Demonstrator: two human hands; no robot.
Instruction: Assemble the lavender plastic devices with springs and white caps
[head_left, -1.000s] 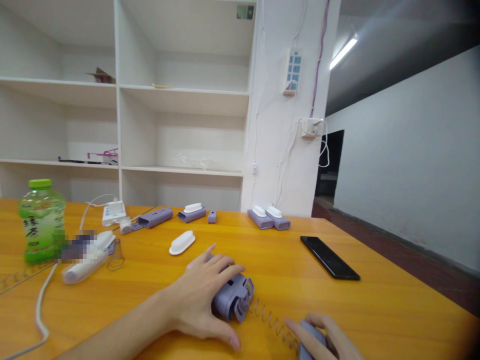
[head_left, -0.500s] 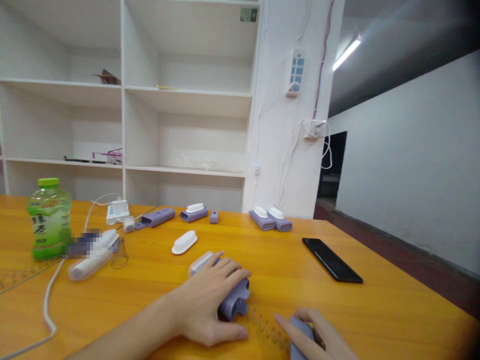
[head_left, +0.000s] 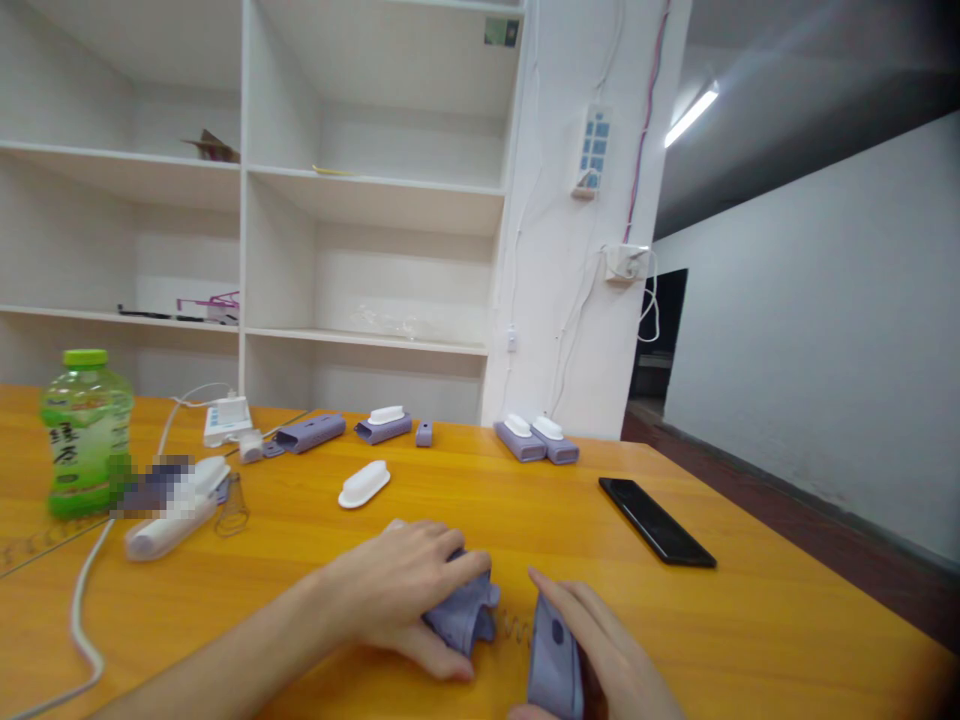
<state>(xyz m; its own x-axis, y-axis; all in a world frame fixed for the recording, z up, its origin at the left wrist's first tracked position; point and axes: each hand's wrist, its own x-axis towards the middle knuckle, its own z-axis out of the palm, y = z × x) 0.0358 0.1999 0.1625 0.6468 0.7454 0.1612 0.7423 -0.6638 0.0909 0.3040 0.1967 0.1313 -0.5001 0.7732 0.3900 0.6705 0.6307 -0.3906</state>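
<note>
White shelving and a cabled pillar stand behind the glossy orange wooden table (head_left: 750,620), and the work sits at its near edge. Lying on the table there is a lilac plastic housing with an open slotted end (head_left: 466,612), and the left hand (head_left: 401,590) is curled over it, fingers wrapped on top and thumb underneath, pinning it flat. From its open end a thin coiled wire spring (head_left: 514,628) runs a short way to a second lilac plastic shell with a small dark button hole (head_left: 553,665), which the right hand (head_left: 600,660) grips closed around its sides, index finger laid along the top edge.

As I judge it, bringing the two halves together well means keeping the spring straight along their shared axis (a buckled coil would jam between the rims) and pressing squarely rather than at a tilt.

Farther out lie a white oval plastic cap (head_left: 364,484), a flat black smartphone (head_left: 656,520) well to the right, a pair of lilac units with white caps (head_left: 536,440) near the pillar, and a green-capped tea bottle (head_left: 85,432) at far left beside a white cabled device (head_left: 169,520).
</note>
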